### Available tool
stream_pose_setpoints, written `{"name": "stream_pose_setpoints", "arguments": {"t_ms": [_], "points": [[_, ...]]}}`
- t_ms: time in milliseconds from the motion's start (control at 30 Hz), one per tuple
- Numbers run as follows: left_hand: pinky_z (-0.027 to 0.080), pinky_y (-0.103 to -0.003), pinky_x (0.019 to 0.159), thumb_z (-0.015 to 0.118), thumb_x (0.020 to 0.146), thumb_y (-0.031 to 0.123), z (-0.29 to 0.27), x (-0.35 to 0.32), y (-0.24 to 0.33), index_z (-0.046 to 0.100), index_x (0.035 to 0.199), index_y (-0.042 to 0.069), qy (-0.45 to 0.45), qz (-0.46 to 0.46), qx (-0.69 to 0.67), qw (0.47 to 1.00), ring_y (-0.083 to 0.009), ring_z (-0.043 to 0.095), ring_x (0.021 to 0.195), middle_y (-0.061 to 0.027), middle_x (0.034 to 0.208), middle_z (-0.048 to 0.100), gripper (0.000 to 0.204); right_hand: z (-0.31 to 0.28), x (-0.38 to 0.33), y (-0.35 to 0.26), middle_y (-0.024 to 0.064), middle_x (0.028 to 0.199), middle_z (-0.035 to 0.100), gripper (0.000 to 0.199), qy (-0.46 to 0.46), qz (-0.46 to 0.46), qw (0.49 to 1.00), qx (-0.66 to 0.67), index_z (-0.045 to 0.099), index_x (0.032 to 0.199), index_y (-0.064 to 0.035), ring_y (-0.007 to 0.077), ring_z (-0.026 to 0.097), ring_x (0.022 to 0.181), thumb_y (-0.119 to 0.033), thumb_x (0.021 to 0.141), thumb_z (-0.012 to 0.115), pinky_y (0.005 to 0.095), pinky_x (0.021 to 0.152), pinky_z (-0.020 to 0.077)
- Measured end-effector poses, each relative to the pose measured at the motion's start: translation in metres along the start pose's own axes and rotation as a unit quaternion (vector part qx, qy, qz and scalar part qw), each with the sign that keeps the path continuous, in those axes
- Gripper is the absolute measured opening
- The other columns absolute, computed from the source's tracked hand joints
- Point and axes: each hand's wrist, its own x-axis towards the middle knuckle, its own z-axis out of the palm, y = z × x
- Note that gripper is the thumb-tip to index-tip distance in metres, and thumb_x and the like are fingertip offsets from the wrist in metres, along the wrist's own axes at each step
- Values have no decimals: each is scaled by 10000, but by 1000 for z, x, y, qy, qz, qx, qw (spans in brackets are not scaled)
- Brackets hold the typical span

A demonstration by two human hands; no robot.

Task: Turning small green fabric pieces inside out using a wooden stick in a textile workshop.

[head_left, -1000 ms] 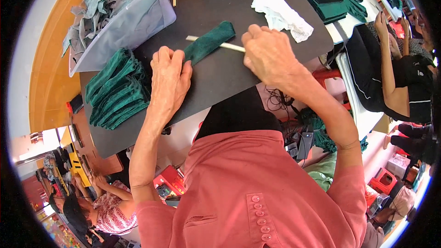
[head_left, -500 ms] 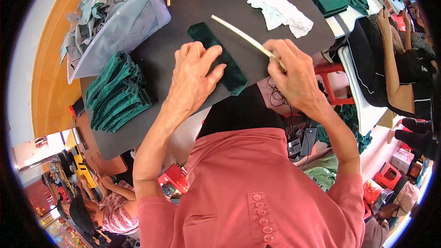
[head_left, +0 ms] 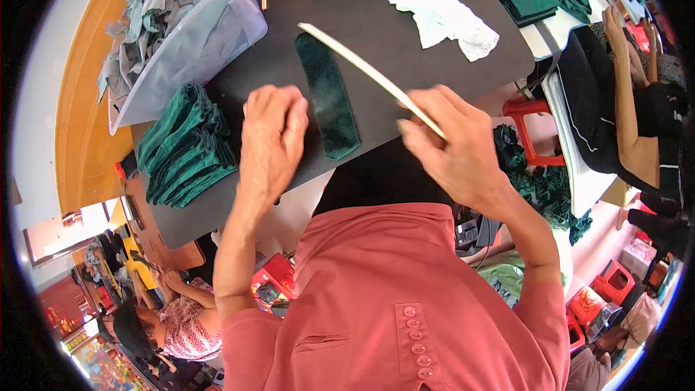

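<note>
A dark green velvet strip (head_left: 330, 98) lies flat on the dark table, its near end at the front edge. My right hand (head_left: 457, 141) is closed around one end of a long, thin, pale stick (head_left: 373, 74). The stick slants up over the table, and its far tip is above the strip's far end. Just left of the strip is my left hand (head_left: 272, 137), apart from it. Its fingers are bent and smeared by motion, and their tips are hidden. A pile of folded green velvet pieces (head_left: 190, 146) sits left of that hand.
At the far left a translucent plastic bin (head_left: 210, 47) holds grey cloth scraps. A crumpled white cloth (head_left: 443, 18) lies on the table's right half. Beyond the right edge are a red stool (head_left: 537, 134) and more green cloth (head_left: 532, 0). Other people sit on both sides.
My left hand has lifted off the velvet strip and moved left. The strip now lies straighter, its near end shifted left. The stick in my right hand has swung left.
</note>
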Motion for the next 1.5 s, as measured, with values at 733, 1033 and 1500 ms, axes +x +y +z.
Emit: {"name": "stream_pose_setpoints", "arguments": {"t_ms": [733, 1033, 1500], "points": [[437, -307, 621, 573, 821, 26, -4, -2, 31, 430, 1167, 48, 0, -250, -387, 887, -122, 499, 700, -46, 760, 516, 375, 45, 112, -5, 104, 777, 649, 188, -201, 73, 952, 218, 563, 915, 50, 144, 641, 610, -109, 814, 565, 282, 606, 491], [428, -361, 761, 648, 748, 21, -10, -2, 23, 590, 933, 23, 51, 6, 37, 998, -277, 534, 848, -116, 856, 547, 193, 3, 39, 15, 13, 553, 451, 103, -57, -43, 997, 21, 561, 901, 17, 92, 396, 421, -70, 892, 508, 250, 427, 332], [407, -281, 637, 575, 760, 24, 14, 21, 5, 577, 798, 24, -32, -43, -45, 998, -139, 513, 683, -45, 686, 550, 39, 4, -44, 23, 64, 588, 551, 153, -136, 107, 975, 140, 571, 907, 61, 115, 523, 430, 22, 860, 431, 254, 430, 420]]}}
